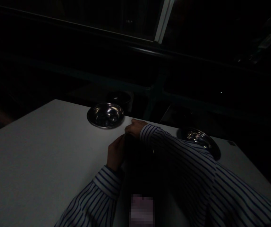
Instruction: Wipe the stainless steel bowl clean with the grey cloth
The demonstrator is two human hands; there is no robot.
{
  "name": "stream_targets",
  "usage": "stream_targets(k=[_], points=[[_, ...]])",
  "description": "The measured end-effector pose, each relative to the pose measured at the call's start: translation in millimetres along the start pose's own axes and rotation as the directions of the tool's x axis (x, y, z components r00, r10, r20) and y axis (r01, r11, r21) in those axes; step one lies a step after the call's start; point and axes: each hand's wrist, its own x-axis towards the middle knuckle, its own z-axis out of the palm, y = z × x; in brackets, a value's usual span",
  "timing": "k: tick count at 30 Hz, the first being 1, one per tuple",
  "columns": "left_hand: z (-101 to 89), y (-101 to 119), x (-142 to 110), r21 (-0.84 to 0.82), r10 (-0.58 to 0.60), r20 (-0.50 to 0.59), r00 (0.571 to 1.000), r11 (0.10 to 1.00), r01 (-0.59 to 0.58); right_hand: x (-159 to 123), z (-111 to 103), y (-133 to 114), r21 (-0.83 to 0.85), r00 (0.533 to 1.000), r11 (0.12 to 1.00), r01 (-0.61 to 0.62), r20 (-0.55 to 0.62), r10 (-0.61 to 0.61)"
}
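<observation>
both hands, left (115, 153) and right (135, 127), pinch a dark item (135, 151) between shiny round metal bowls (105, 116) (200, 140), fingers narrow.

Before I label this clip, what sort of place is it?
Possibly a workshop or plain workroom, though it is too dark to be sure: a white table, metal bowls and a framed window or partition.

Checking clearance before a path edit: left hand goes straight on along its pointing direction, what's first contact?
Likely the right hand, just ahead of the left hand's fingertips. They look nearly touching, but it's too dark to judge the gap or depth.
</observation>
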Motion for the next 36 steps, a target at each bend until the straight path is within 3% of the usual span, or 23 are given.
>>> stream_targets(k=[4,10,16,20,26,36], points=[[0.7,-2,0,-0.001,-0.018,-0.038,0.999,1.000,0.018,-1,4,-14,0.032,0.999,0.998,0.045,-0.001,-0.045],[1.2,-2,0,-0.022,-0.021,-0.061,0.998,1.000,0.019,-17,11,4,0.054,0.981,0.980,-0.193,-0.023,0.195],[-0.3,-6,0,-0.001,-0.033,-0.075,0.997,0.999,0.033,-16,10,-3,0.129,0.959,0.957,-0.261,-0.081,0.272],[-0.9,-3,1,-0.005,-0.041,-0.064,0.997,0.999,0.041,-11,10,-15,0.172,0.968,0.964,-0.202,-0.113,0.223],[-0.9,7,-2,-0.011,-0.074,-0.099,0.992,0.997,0.074,-12,23,-41,0.210,0.977,0.978,-0.011,-0.204,0.055],[-3.8,4,1,-0.107,-0.174,-0.151,0.973,0.982,0.159,-6,28,-45,0.295,0.982,0.950,0.103,-0.183,-0.049]])
